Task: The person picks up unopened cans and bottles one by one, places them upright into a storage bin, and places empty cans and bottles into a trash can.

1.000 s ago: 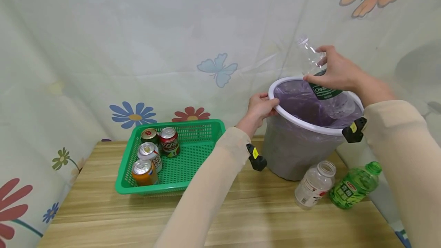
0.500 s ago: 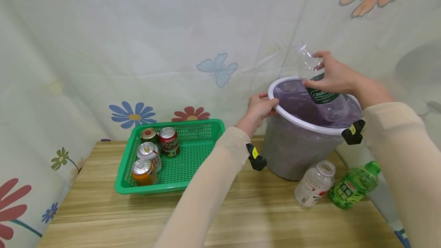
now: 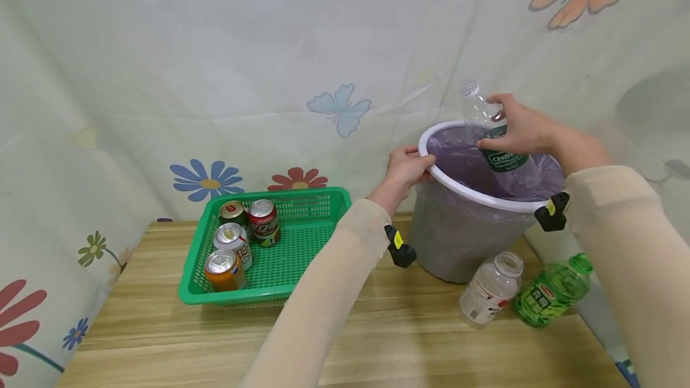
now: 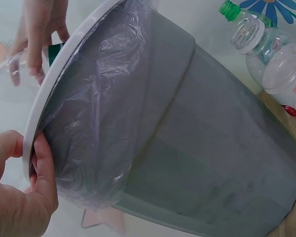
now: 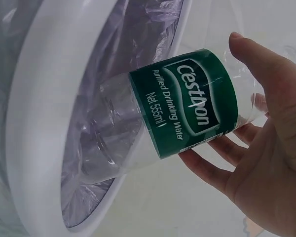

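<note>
My right hand [image 3: 523, 127] grips a clear water bottle [image 5: 187, 103] with a green label, fingers and thumb around its upper half. The bottle is tilted, its base inside the mouth of the grey trash bin [image 3: 458, 238] and its neck pointing up and to the left. A thin purple liner bag [image 3: 458, 160] lines the bin and folds over the outside. On the bin's left side, my left hand [image 3: 406, 167] pinches the white rim [image 4: 37, 108], thumb on one face and fingers on the other, as the left wrist view shows.
In front of the bin stand a clear wide-mouthed bottle [image 3: 493, 289] and a green-tinted bottle [image 3: 555, 289]. A green plastic basket [image 3: 302, 262] on the left holds several drink cans [image 3: 226, 269]. A printed cloth [image 3: 259, 64] hangs behind the wooden table [image 3: 388, 340].
My right hand has lowered the water bottle further into the bin's mouth, and the bottle has turned a little more upright. The left hand keeps its place on the rim.
</note>
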The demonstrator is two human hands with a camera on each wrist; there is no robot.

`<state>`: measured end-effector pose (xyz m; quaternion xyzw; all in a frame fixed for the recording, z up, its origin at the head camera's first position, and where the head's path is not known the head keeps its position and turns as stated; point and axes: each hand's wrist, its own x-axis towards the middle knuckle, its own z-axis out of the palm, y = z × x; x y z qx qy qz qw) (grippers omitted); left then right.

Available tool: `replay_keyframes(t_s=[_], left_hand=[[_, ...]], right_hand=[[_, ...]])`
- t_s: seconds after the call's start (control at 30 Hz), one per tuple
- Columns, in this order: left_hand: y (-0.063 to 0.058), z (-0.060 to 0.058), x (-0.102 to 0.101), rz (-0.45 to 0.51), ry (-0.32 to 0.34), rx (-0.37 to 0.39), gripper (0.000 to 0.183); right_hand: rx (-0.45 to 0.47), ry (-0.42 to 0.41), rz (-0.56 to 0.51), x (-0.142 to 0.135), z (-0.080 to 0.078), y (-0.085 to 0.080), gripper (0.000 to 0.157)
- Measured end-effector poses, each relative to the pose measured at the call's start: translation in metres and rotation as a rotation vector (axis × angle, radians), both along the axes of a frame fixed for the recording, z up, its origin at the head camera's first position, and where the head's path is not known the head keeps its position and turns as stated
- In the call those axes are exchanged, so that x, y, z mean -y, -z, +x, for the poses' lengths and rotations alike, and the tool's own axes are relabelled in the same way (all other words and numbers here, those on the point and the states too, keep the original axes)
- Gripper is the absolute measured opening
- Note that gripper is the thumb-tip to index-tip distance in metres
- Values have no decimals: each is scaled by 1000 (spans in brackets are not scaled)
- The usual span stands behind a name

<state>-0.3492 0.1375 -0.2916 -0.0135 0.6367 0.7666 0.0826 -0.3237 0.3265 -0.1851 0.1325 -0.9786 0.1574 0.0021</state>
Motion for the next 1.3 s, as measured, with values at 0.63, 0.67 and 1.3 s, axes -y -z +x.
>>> replay_keyframes(t_s=[0.63,0.67,1.3], left_hand=[[1,-1,-1,2,-6,3,43],[1,-1,0,0,-7,4,43],[3,-4,3,26,-4,-3,44]], right_hand=[[53,-27,-5,-6,8,1,84],[54,-28,-4,-6,9,1,84],[-40,-83,54,-6,21,-2,63]])
